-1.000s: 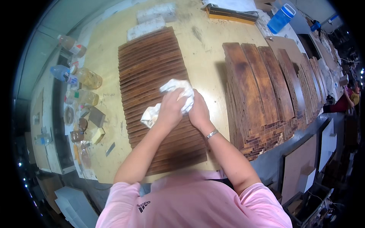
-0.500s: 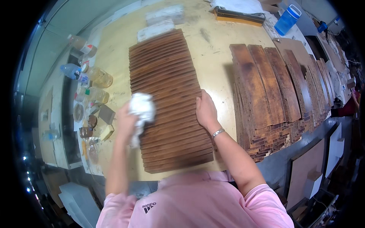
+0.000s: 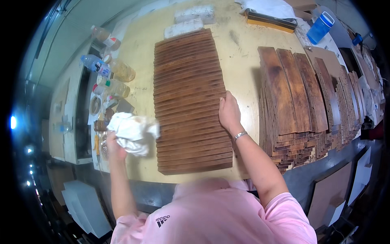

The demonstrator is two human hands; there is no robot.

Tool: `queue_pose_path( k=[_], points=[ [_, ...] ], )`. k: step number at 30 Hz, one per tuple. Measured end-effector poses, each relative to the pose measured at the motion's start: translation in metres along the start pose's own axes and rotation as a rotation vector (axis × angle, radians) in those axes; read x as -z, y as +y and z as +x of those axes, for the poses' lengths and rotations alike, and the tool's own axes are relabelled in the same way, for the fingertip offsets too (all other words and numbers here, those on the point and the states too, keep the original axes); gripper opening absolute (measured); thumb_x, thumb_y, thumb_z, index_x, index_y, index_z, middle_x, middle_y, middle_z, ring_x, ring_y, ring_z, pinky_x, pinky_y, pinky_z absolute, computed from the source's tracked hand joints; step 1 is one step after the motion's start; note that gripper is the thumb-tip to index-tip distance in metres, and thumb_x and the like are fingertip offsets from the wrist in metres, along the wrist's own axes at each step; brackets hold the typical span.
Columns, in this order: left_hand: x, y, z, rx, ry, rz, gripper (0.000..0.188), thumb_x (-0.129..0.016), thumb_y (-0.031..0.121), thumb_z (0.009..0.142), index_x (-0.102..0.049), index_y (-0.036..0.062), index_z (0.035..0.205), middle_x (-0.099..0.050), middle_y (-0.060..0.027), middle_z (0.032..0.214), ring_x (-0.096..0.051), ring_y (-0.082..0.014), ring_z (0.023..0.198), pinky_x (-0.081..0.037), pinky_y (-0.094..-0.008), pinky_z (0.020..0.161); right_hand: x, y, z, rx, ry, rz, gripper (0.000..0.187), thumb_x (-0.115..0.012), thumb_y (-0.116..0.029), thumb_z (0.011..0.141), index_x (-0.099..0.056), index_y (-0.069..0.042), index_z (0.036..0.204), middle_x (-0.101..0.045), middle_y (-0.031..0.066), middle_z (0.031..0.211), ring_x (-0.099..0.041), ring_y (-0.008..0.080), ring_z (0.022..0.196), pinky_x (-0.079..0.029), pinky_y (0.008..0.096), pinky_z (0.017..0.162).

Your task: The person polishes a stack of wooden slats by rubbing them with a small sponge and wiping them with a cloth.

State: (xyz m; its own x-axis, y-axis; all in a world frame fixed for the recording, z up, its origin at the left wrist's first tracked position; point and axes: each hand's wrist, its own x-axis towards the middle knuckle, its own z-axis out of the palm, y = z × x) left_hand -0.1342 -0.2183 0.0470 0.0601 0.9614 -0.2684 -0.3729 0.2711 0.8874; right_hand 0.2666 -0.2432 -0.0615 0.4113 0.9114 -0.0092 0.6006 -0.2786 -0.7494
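Note:
A long row of dark brown wooden boards (image 3: 189, 97) lies closely packed across the middle of the table, their ridged edges side by side. My left hand (image 3: 116, 148) is closed on a crumpled white cloth (image 3: 134, 132). The cloth is lifted beside the boards' left edge, slightly blurred, and hides part of the fingers. At the boards' right edge, my right hand (image 3: 230, 114) grips the side, thumb toward the top and the other fingers partly hidden. A metal bracelet (image 3: 240, 135) circles that wrist.
Stacked brown planks (image 3: 287, 93) stand at the right of the pale table (image 3: 243, 36). Several bottles (image 3: 118, 69) crowd the left edge, near a grey block (image 3: 124, 107). White wrapped blocks (image 3: 183, 28) lie beyond the boards; a blue jug (image 3: 320, 28) stands far right.
My left hand has drawn the white cloth leftward off the boards. The right hand stays at their right edge. The whole view has shifted slightly.

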Motion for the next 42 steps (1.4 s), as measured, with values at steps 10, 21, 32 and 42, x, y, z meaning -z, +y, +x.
queue_pose_path(
  k=[10,21,32,42],
  points=[
    [-0.131,-0.12,-0.018,-0.664,-0.365,1.456,0.059,-0.072,0.006,0.075,-0.062,0.008,0.133,-0.051,-0.0184,0.147,-0.044,-0.0418,0.138,-0.035,-0.0465,0.117,0.07,-0.001,-0.085,0.324,-0.171,-0.065,0.103,-0.076,-0.041,0.087,-0.02,0.008,0.157,-0.013,0.0311,0.166,-0.011,0.0444,0.155,-0.013,0.0511,0.127],
    [-0.191,-0.15,-0.043,-0.792,-0.726,1.355,0.056,-0.067,-0.003,0.069,-0.071,0.0139,0.122,-0.062,-0.0106,0.136,-0.055,-0.0352,0.126,-0.042,-0.0498,0.109,0.049,0.054,-0.159,0.188,-0.418,0.096,0.136,-0.094,-0.04,0.065,-0.008,0.004,0.161,-0.025,0.0305,0.161,-0.027,0.0443,0.149,-0.026,0.0483,0.124],
    [-0.165,-0.175,-0.049,-0.822,-0.546,1.382,0.052,-0.057,-0.008,0.07,-0.072,0.0095,0.117,-0.065,-0.0108,0.128,-0.055,-0.0385,0.115,-0.044,-0.0489,0.1,0.045,0.056,-0.164,0.312,-0.281,0.113,0.138,-0.093,-0.044,0.065,-0.006,0.003,0.161,-0.029,0.0273,0.16,-0.037,0.0444,0.141,-0.031,0.0492,0.119],
    [-0.066,-0.11,-0.047,-0.664,-0.45,1.465,0.044,-0.055,-0.01,0.069,-0.076,0.0066,0.103,-0.069,-0.0117,0.117,-0.057,-0.0375,0.108,-0.048,-0.0474,0.095,0.045,0.054,-0.166,0.282,-0.231,0.121,0.135,-0.093,-0.04,0.062,-0.011,0.002,0.161,-0.036,0.0266,0.157,-0.039,0.0431,0.14,-0.032,0.0475,0.118]
  ],
)
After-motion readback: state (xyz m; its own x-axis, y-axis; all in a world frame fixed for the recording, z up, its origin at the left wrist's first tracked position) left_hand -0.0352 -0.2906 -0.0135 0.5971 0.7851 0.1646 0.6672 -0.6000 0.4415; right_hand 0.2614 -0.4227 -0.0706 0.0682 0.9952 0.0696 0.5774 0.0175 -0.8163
